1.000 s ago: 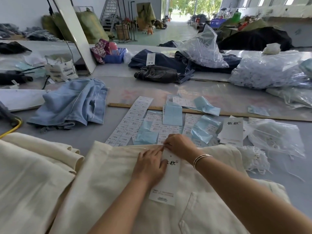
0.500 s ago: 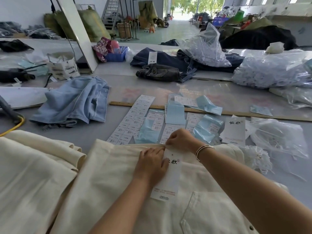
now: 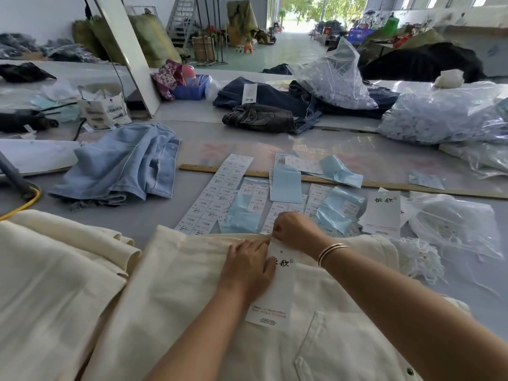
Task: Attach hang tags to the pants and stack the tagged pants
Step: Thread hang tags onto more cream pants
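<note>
Cream pants [image 3: 178, 298] lie flat in front of me, waistband towards the table's middle. A long white hang tag [image 3: 277, 298] with black characters lies on them. My left hand [image 3: 247, 268] lies on the tag's left side, its fingertips at the tag's top by the waistband. Just beyond, my right hand [image 3: 294, 229] has curled fingers pinching the tag's top end at the waistband; what it pinches is hidden under the fingers. A second folded pile of cream pants [image 3: 55, 270] lies at my left.
Sticker sheets [image 3: 220, 196] and pale blue backing papers [image 3: 286, 185] are spread beyond the pants. Spare hang tags [image 3: 382, 213], a bag of strings [image 3: 453, 221], loose white strings [image 3: 415, 257] lie right. Light blue jeans [image 3: 121, 163], a wooden ruler [image 3: 384, 185], dark jeans [image 3: 261, 116] lie farther off.
Both hands stay at the tag's top by the waistband. The right hand has shifted slightly away from me along the waistband. The pants and tag have hardly moved.
</note>
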Action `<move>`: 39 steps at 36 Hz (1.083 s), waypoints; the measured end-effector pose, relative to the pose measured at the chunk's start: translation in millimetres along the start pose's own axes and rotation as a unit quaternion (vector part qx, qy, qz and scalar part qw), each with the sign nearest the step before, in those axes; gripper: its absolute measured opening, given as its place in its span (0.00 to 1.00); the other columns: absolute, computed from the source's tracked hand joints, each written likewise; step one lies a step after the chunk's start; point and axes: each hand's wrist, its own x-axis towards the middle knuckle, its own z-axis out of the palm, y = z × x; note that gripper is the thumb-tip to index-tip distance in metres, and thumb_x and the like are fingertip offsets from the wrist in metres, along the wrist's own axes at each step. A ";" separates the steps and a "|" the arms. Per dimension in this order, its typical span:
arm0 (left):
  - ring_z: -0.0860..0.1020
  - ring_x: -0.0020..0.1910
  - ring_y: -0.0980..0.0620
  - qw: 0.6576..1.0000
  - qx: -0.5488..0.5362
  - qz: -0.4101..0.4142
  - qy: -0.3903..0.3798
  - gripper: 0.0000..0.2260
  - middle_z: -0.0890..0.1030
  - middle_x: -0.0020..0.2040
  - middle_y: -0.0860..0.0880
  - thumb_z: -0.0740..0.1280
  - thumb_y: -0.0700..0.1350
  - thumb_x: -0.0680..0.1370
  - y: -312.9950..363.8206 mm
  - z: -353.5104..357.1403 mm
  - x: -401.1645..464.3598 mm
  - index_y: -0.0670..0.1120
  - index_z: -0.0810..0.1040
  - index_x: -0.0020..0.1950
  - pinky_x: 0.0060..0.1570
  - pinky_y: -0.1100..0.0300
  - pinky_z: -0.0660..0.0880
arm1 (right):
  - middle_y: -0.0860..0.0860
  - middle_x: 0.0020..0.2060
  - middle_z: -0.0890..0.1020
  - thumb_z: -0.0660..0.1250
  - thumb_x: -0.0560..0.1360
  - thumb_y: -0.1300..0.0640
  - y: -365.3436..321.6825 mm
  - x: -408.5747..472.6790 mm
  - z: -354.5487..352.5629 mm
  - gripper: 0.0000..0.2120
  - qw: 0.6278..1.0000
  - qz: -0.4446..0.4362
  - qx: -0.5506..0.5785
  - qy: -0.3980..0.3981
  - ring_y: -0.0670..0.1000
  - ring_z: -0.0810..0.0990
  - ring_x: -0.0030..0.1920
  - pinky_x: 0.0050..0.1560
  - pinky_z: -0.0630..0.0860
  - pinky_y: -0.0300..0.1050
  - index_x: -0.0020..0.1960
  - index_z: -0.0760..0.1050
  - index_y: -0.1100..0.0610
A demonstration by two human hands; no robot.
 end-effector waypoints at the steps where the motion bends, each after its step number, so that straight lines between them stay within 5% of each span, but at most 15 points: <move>1: 0.68 0.67 0.56 1.000 0.000 0.001 0.000 0.20 0.72 0.69 0.55 0.56 0.52 0.80 -0.1 -0.1 0.1 0.50 0.69 0.71 0.67 0.59 0.55 | 0.53 0.45 0.81 0.63 0.77 0.56 -0.1 0.8 0.6 0.09 1.000 0.008 0.007 0.001 0.52 0.79 0.43 0.36 0.72 0.41 0.46 0.80 0.59; 8: 0.68 0.67 0.56 1.000 0.003 0.003 0.005 0.20 0.72 0.69 0.55 0.56 0.52 0.80 0.4 -0.5 0.0 0.50 0.69 0.71 0.67 0.59 0.55 | 0.52 0.43 0.84 0.68 0.74 0.56 7.0 -0.3 0.6 0.08 0.986 0.080 0.147 0.007 0.48 0.76 0.41 0.41 0.70 0.38 0.46 0.84 0.58; 16: 0.68 0.66 0.56 1.000 -0.005 0.010 0.013 0.19 0.73 0.68 0.56 0.56 0.52 0.80 0.2 -0.6 -0.3 0.50 0.70 0.69 0.65 0.59 0.55 | 0.56 0.47 0.83 0.66 0.72 0.57 2.5 3.1 2.9 0.08 0.951 0.186 0.247 -0.027 0.57 0.81 0.51 0.44 0.74 0.41 0.46 0.82 0.59; 22: 0.69 0.66 0.55 1.000 -0.011 0.017 0.016 0.19 0.73 0.69 0.55 0.57 0.52 0.80 -0.2 -1.0 -0.7 0.50 0.70 0.70 0.65 0.59 0.56 | 0.57 0.44 0.82 0.65 0.70 0.56 -2.3 7.9 4.5 0.10 0.933 0.238 0.268 -0.028 0.52 0.76 0.40 0.42 0.74 0.44 0.46 0.81 0.61; 28: 0.68 0.68 0.54 1.000 0.001 0.015 0.012 0.20 0.72 0.69 0.54 0.56 0.52 0.80 0.5 -1.6 -0.4 0.49 0.69 0.71 0.67 0.58 0.55 | 0.55 0.35 0.77 0.64 0.70 0.60 -5.4 12.2 3.6 0.06 0.901 0.277 0.333 0.018 0.53 0.75 0.36 0.36 0.70 0.42 0.35 0.74 0.58; 32: 0.67 0.68 0.55 1.000 -0.013 0.016 0.010 0.20 0.71 0.70 0.54 0.56 0.52 0.80 -0.4 -2.4 -0.1 0.49 0.68 0.72 0.68 0.59 0.54 | 0.56 0.36 0.77 0.67 0.73 0.63 5.5 9.5 -11.0 0.07 0.818 0.265 0.498 0.111 0.52 0.73 0.37 0.38 0.70 0.43 0.36 0.76 0.60; 35: 0.70 0.65 0.52 0.998 -0.061 -0.001 -0.004 0.16 0.76 0.65 0.52 0.57 0.50 0.80 -3.3 -3.1 1.9 0.48 0.73 0.66 0.65 0.60 0.56 | 0.51 0.35 0.77 0.68 0.75 0.59 14.6 -3.4 -39.7 0.06 0.732 0.244 0.606 0.193 0.47 0.71 0.33 0.33 0.69 0.35 0.39 0.77 0.56; 37: 0.75 0.55 0.47 0.986 -0.156 -0.054 -0.005 0.11 0.81 0.53 0.47 0.61 0.49 0.80 -4.4 -8.3 3.2 0.44 0.78 0.53 0.59 0.58 0.64 | 0.50 0.33 0.76 0.69 0.75 0.58 19.8 -16.7 -58.8 0.04 0.662 0.234 0.674 0.232 0.45 0.71 0.31 0.33 0.68 0.35 0.42 0.78 0.57; 39: 0.78 0.46 0.45 0.936 -0.324 -0.137 -0.008 0.13 0.82 0.45 0.42 0.64 0.50 0.78 -4.5 -18.4 2.9 0.39 0.78 0.49 0.49 0.52 0.73 | 0.50 0.30 0.77 0.68 0.76 0.58 22.6 -34.5 -71.6 0.05 0.603 0.220 0.723 0.254 0.45 0.72 0.28 0.31 0.69 0.36 0.42 0.78 0.58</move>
